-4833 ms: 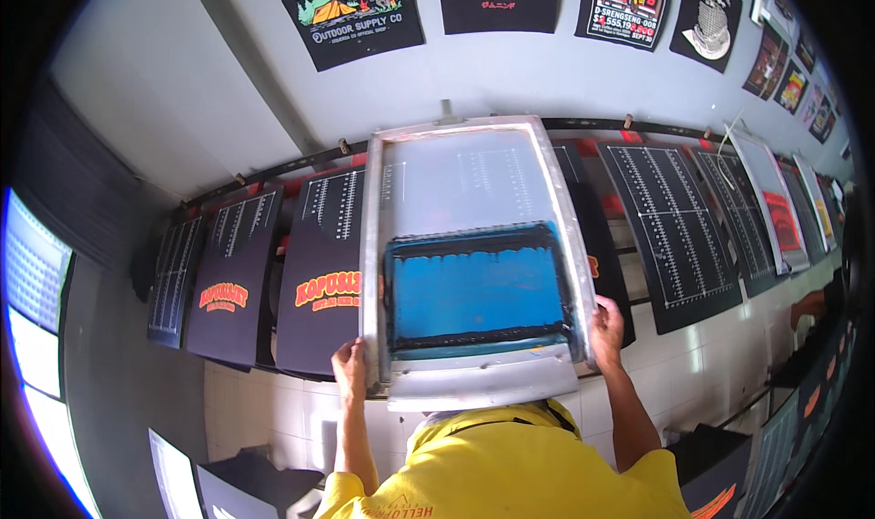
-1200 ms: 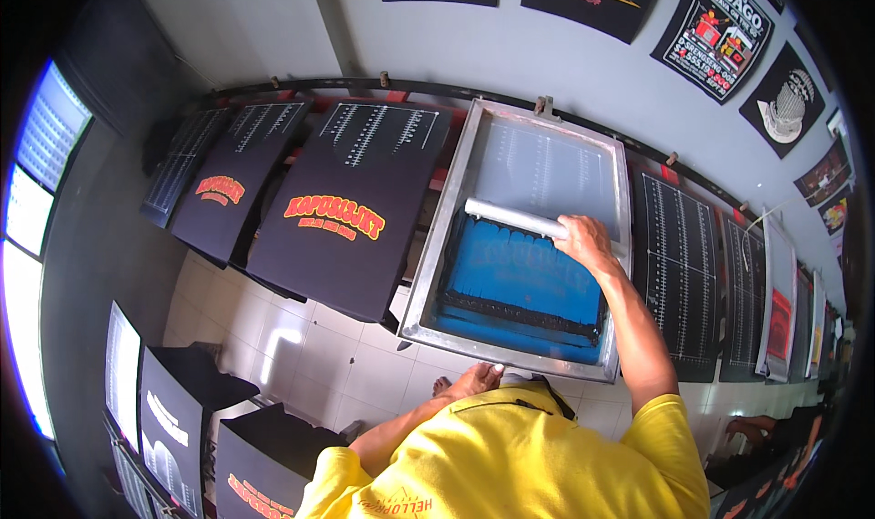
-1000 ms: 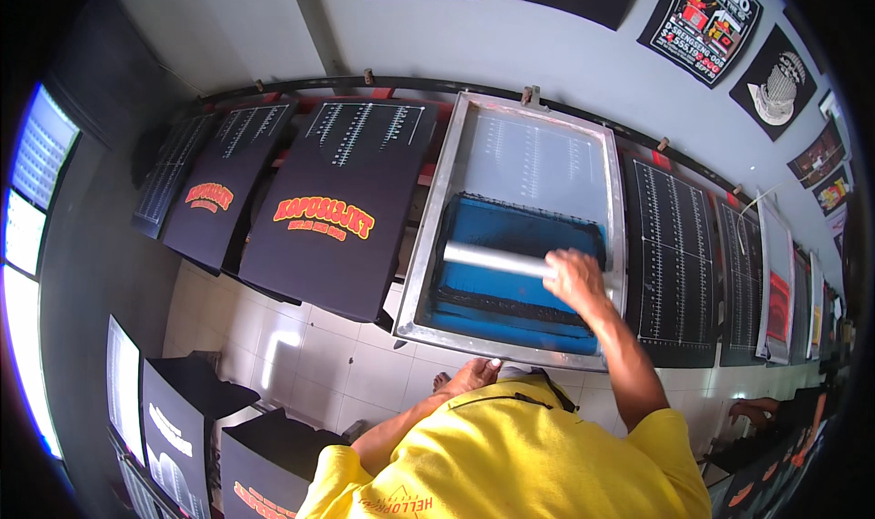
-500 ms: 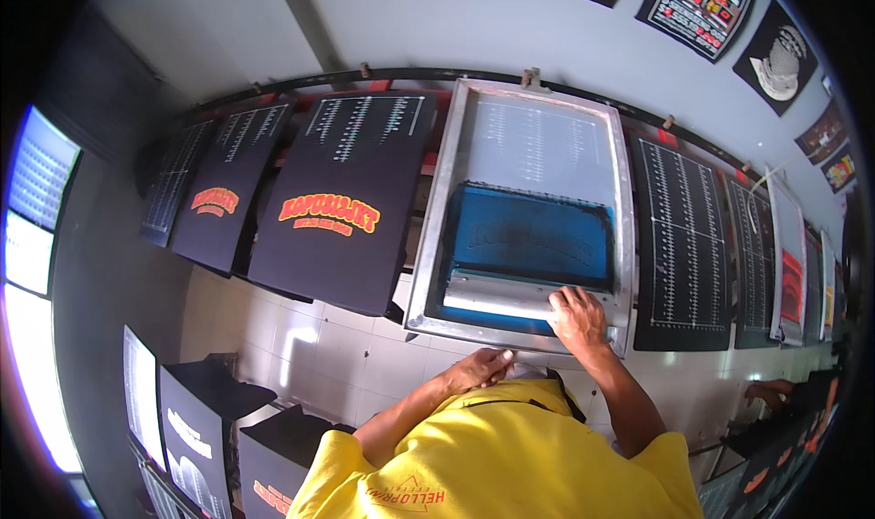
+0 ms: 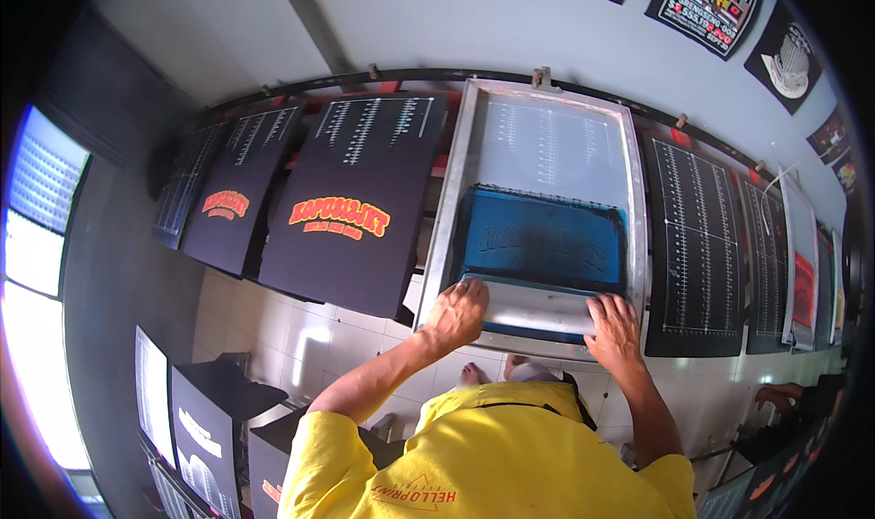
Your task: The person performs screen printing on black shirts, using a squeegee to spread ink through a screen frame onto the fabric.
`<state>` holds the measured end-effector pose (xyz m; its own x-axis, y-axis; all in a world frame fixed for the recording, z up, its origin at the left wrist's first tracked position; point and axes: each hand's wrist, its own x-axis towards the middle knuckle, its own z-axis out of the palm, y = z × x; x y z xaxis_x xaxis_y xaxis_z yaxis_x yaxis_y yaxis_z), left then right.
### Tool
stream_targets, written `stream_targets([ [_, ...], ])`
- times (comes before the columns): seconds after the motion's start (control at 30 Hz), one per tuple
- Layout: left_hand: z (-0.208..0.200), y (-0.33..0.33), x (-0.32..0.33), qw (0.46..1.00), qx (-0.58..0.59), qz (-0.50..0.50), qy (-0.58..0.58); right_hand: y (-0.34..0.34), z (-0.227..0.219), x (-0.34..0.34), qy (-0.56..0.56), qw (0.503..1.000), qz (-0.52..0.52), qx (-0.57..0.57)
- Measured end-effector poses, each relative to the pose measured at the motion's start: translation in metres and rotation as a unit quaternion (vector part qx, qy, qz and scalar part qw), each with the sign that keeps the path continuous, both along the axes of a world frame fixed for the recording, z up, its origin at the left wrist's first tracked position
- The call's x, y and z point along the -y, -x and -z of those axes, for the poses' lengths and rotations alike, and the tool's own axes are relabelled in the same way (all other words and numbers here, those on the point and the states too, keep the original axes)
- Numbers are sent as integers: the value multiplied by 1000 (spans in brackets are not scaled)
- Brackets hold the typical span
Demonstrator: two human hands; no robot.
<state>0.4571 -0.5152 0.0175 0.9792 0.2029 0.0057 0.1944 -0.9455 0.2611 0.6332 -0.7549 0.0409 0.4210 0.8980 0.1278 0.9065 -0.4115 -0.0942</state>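
Now, left hand: fingers curled over the left end of the squeegee; half a second ago this left hand point(image 5: 460, 314) was off the tool, down by the near edge of the frame.
Right hand: grips the opposite end, as before; the right hand point(image 5: 616, 329) has shifted little.
Squeegee position: lies across the near part of the screen, inside the frame; the squeegee point(image 5: 538, 309) was at the far side of the blue patch a second or so back.
Squeegee axis: long axis runs left to right, right end dipping slightly toward the wearer.
Squeegee make: straight grey metal bar, dull sheen.
Screen frame: pale metal rectangle, smeared; the screen frame point(image 5: 639, 200) has its long axis from wearer to wall.
Mesh: translucent grey at the far end, the mesh point(image 5: 547, 136) showing white graduated marks through it.
Blue patch: glossy, rectangular, dark-edged; the blue patch point(image 5: 547, 241) bears a faint arched design and a dark central smudge.
Left neighbour: flat black panel point(image 5: 346, 255), red-and-yellow arched lettering.
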Motion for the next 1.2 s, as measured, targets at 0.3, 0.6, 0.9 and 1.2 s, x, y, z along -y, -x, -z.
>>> stream_targets([
  [0.3, 24, -32, -31, 991, 131, -13, -30, -51, 33, -16, -72, 997, 12, 13],
  [0.6, 12, -122, -102, 998, 33, -36, -41, -135, 25, -80, -46, 999, 21, 4],
  [0.9, -4, -103, -86, 997, 31, -51, -50, -116, 0, -67, -6, 999, 31, -18],
  [1.2, 3, 12, -4, 992, 121, -34, -6, -11, 9, 8, -33, 999, -6, -42],
])
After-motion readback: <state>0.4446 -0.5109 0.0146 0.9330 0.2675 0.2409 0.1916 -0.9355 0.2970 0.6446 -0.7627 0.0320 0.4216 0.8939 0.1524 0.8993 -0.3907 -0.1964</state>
